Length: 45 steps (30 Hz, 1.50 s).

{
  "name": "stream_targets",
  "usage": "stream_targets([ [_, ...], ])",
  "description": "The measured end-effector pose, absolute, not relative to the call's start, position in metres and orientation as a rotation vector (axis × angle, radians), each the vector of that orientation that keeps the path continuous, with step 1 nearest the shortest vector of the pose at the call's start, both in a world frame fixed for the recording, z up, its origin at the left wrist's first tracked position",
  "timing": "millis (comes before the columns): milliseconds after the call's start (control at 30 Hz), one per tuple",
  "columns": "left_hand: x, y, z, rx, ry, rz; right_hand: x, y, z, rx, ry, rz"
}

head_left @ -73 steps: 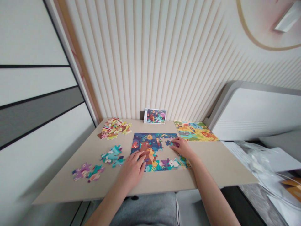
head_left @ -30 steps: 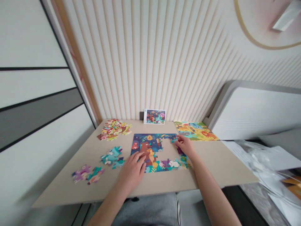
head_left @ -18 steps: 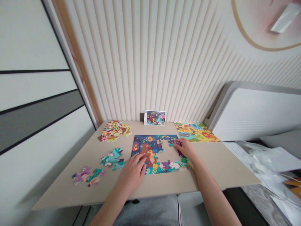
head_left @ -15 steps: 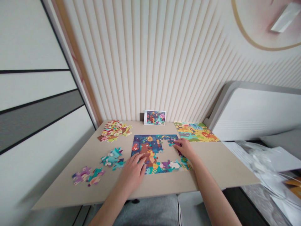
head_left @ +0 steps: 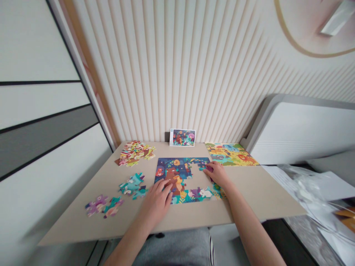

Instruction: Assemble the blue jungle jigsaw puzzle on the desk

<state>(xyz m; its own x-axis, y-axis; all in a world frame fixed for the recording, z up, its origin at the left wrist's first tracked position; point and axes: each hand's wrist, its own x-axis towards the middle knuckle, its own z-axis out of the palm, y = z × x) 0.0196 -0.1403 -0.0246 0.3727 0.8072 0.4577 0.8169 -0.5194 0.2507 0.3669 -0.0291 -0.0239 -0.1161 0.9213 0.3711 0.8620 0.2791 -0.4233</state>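
A partly assembled jigsaw puzzle (head_left: 169, 163) lies in the middle of the table, with a brown bear on dark blue at its left and a bare gap right of centre. My left hand (head_left: 158, 197) rests on its lower left edge, fingers stretched out and holding nothing. At the right side of the gap, my right hand (head_left: 218, 173) has its fingertips pinched on a purple puzzle piece (head_left: 209, 168), largely covered by the fingers. Loose turquoise pieces (head_left: 133, 184) lie left of the puzzle. Nearer the front left are purple and teal pieces (head_left: 96, 205).
A picture card (head_left: 182, 137) of the same scene leans against the ribbed wall. A heap of red and yellow pieces (head_left: 135, 152) sits back left. A yellow animal puzzle (head_left: 233, 155) lies back right. Beyond the table's right edge are plastic bags and papers (head_left: 307, 186).
My right fingertips have shifted very slightly at the gap's right edge, and more of the purple piece shows. My left hand stays in place.
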Motion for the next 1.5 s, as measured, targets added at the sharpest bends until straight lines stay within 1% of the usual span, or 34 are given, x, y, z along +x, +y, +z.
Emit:
stream_targets([
  [233,0.020,-0.141,-0.023,-2.590,-1.525,-0.847,0.364,-0.034,-0.013,-1.533,-1.971,0.243],
  [400,0.020,-0.142,-0.022,-2.584,-1.546,-0.849,0.374,-0.045,-0.002,-1.511,-1.846,0.306],
  [667,0.020,-0.141,-0.023,-2.594,-1.555,-0.846,0.397,-0.095,-0.011,-1.465,-1.755,0.414],
  [867,0.020,-0.139,-0.025,-2.607,-1.540,-0.852,0.386,-0.092,-0.011,-1.450,-1.755,0.346],
  [1067,0.019,-0.138,-0.027,-2.592,-1.514,-0.879,0.380,-0.081,-0.009,-1.480,-1.502,0.183],
  [1133,0.019,-0.139,-0.026,-2.594,-1.523,-0.864,0.382,-0.079,-0.011,-1.477,-1.544,0.206],
  [1300,0.020,-0.139,-0.025,-2.598,-1.546,-0.832,0.385,-0.076,-0.017,-1.382,-1.946,0.375],
  [1500,0.019,-0.138,-0.027,-2.597,-1.535,-0.870,0.383,-0.074,-0.022,-1.492,-2.033,0.316],
])
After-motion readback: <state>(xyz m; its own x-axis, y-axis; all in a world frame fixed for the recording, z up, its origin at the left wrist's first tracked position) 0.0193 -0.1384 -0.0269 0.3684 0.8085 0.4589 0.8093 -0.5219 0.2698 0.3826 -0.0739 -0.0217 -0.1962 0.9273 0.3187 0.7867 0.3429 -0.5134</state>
